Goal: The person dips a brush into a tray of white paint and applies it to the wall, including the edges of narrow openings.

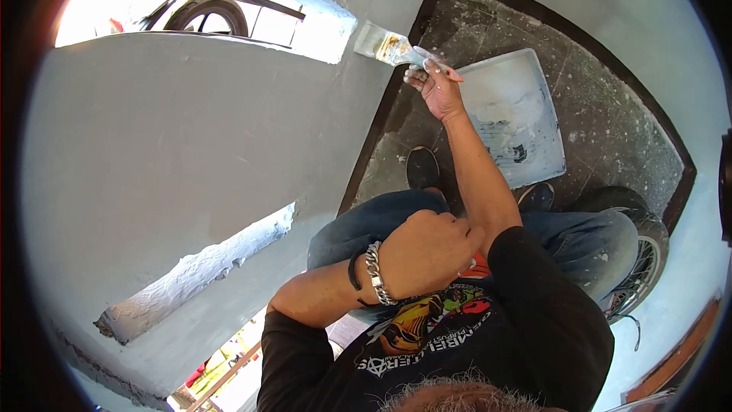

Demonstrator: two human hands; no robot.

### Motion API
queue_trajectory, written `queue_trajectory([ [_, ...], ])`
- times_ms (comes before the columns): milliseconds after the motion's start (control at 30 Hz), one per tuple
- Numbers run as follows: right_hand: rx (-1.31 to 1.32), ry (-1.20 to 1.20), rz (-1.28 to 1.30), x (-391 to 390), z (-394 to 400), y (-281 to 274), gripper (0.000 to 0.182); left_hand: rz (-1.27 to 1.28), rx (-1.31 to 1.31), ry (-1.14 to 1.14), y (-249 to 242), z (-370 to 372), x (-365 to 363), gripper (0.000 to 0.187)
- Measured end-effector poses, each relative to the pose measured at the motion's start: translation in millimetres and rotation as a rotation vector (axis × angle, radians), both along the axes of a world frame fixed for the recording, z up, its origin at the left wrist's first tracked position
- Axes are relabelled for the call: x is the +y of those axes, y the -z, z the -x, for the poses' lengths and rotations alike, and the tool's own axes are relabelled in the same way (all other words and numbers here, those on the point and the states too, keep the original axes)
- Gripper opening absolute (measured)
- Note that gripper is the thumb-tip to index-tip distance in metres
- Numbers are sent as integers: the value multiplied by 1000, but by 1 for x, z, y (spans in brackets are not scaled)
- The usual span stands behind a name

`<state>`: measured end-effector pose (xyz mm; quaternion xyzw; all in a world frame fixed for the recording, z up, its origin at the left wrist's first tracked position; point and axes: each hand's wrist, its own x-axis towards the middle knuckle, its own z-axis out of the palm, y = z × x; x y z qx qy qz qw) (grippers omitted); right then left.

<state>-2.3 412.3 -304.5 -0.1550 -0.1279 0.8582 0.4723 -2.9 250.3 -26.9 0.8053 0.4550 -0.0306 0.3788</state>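
My right hand [438, 91] is closed round the handle of a wide, flat paintbrush [393, 49], whose orange handle end sticks out past the fingers. White paint marks my fingertips. The pale bristles overlap the grey wall [191, 130] just right of the upper opening. My left hand [427, 252], with a chain bracelet at its wrist, is curled in front of my chest, its knuckles beside my right elbow. Its fingertips are mostly hidden, and I cannot tell whether it holds anything. Below my right hand lies a white paint tray [511, 118] streaked with paint.
The dark tiled floor [610, 118] is spattered with paint and edged by brown skirting [564, 19]. A spoked wheel [644, 259] stands by my leg at the right. Through the wall's upper opening shows another wheel [207, 17]. A lower slot [206, 278] has rough white edges.
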Motion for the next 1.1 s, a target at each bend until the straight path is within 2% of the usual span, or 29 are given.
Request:
queue_trajectory([
  [233, 56, 22, -54, 8, -1, -13, 37, 33, -3, 24, 0, -1, 2, 26],
  [367, -48, 8, -20, 6, 0, 7, 38, 25, 10, 26, -2, -1, 3, 26],
  [600, 55, 53, -16, 5, 3, -12, 35, 33, 6, 32, -1, -1, 2, 26],
  [800, -62, 14, -14, 2, -9, 0, 40, 2, 1, 32, 0, 1, 2, 25],
  [900, 28, 54, -50, 3, -5, -13, 39, 21, 0, 23, 0, 1, 2, 24],
  [1100, -171, 8, 4, 1, -13, 13, 36, 24, -1, 13, 1, 2, 1, 24],
])
